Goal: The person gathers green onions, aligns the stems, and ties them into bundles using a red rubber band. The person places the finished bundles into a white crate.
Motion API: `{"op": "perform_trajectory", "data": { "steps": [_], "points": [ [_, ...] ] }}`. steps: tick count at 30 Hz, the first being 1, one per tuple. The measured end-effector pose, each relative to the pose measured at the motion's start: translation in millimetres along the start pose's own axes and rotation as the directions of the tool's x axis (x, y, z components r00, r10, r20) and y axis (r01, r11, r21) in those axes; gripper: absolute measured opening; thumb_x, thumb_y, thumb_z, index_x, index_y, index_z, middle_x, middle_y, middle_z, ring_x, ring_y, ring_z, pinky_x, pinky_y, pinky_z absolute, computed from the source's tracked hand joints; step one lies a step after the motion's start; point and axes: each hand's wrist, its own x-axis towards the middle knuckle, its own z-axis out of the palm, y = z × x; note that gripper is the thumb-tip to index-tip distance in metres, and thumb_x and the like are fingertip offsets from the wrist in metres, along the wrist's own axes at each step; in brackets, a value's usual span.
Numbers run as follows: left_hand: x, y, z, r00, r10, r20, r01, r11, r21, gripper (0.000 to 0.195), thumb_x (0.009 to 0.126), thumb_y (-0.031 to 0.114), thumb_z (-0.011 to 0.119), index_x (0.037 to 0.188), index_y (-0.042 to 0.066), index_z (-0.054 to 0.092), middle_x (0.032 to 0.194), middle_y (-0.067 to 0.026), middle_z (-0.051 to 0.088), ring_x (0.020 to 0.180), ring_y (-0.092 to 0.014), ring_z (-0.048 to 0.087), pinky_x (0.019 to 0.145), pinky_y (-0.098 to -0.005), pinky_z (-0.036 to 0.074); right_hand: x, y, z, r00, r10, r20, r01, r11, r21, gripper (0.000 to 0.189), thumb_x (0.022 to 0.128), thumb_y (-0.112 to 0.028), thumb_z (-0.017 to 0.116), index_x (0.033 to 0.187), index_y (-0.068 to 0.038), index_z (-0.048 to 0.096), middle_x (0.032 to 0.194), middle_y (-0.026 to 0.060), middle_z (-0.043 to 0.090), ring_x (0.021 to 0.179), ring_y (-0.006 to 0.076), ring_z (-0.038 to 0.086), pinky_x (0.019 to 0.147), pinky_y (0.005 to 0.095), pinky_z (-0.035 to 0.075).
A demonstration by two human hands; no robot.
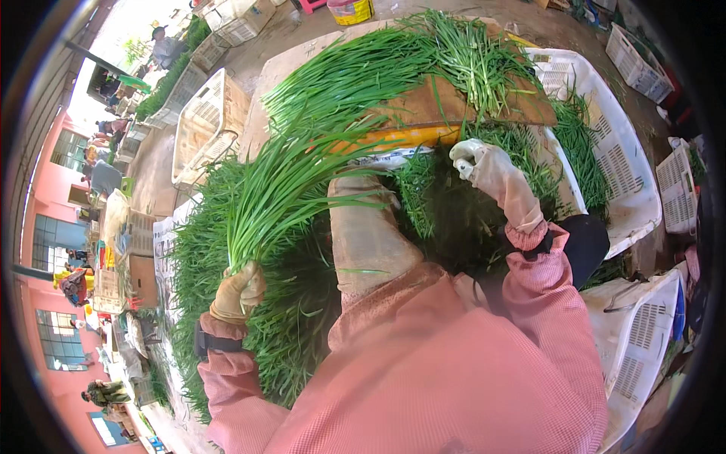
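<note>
My left hand (239,290), in a pale glove, is closed around the stem ends of a bunch of long green leaves, likely Chinese chives (278,176), whose tips fan up and to the right. My right hand (473,162), in a whitish glove, is raised with curled fingers near the board's edge; whether it pinches something small cannot be told. Before me, a wooden board (420,108) bears a wide layer of chives (351,71) and a bundle with pale stems (482,74) laid crosswise. A large heap of chives (204,244) lies at my left side.
White plastic crates (629,164) stand at my right, one with greens inside, another (641,340) lower right. A beige crate (198,130) stands beyond the heap. A yellow bucket (351,11) is past the board. Several people work far left among crates.
</note>
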Motion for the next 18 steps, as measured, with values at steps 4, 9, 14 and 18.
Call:
{"op": "perform_trajectory", "data": {
  "steps": [4, 9, 14, 18],
  "points": [
    [8, 42, 28, 0.987, 0.132, -0.096, -0.110, 0.974, 0.200, 0.021, 0.100, 0.029, 0.058, 0.089, 0.011, 0.057, 0.064, 0.0029, 0.050, 0.046, -0.005, 0.036, 0.039, -0.0205, 0.024, 5, 3, 3, 1.000, 0.006, -0.014, -0.005, 1.000, 0.015, 0.013, 0.087, -0.015, 0.062, 0.094, -0.006, 0.067, 0.092, 0.0152, 0.067, 0.086, 0.0358, 0.065, 0.076, 0.0401, 0.051],
    [58, 152, 75, 0.877, 0.413, 0.244, -0.479, 0.734, 0.481, 0.023, 0.100, 0.034, 0.057, 0.091, 0.012, 0.059, 0.063, 0.0041, 0.050, 0.045, -0.003, 0.035, 0.039, -0.0211, 0.025, 20, -2, 17, 0.996, 0.033, 0.086, -0.026, 0.997, -0.078, 0.017, 0.087, -0.015, 0.061, 0.101, -0.009, 0.069, 0.098, 0.0129, 0.070, 0.091, 0.0341, 0.066, 0.082, 0.0386, 0.053],
    [177, 243, 112, 0.698, 0.654, 0.290, -0.653, 0.416, 0.632, 0.028, 0.095, 0.017, 0.064, 0.121, 0.006, 0.062, 0.089, -0.0044, 0.065, 0.072, -0.009, 0.056, 0.061, -0.0211, 0.045, 36, -21, 37, 0.977, 0.103, 0.185, -0.096, 0.994, -0.042, 0.021, 0.086, -0.012, 0.064, 0.106, -0.008, 0.068, 0.099, 0.0123, 0.071, 0.089, 0.0290, 0.068, 0.081, 0.0366, 0.054],
    [295, 244, 67, 0.737, 0.568, 0.366, -0.446, 0.002, 0.895, 0.030, 0.097, 0.014, 0.060, 0.126, 0.008, 0.058, 0.095, -0.0067, 0.066, 0.080, -0.019, 0.062, 0.074, -0.0280, 0.053, 46, -23, 62, 0.949, 0.192, 0.249, -0.192, 0.981, -0.027, 0.019, 0.089, -0.015, 0.063, 0.105, -0.007, 0.070, 0.106, 0.0136, 0.070, 0.097, 0.0306, 0.067, 0.085, 0.0365, 0.053]
  ]
}}
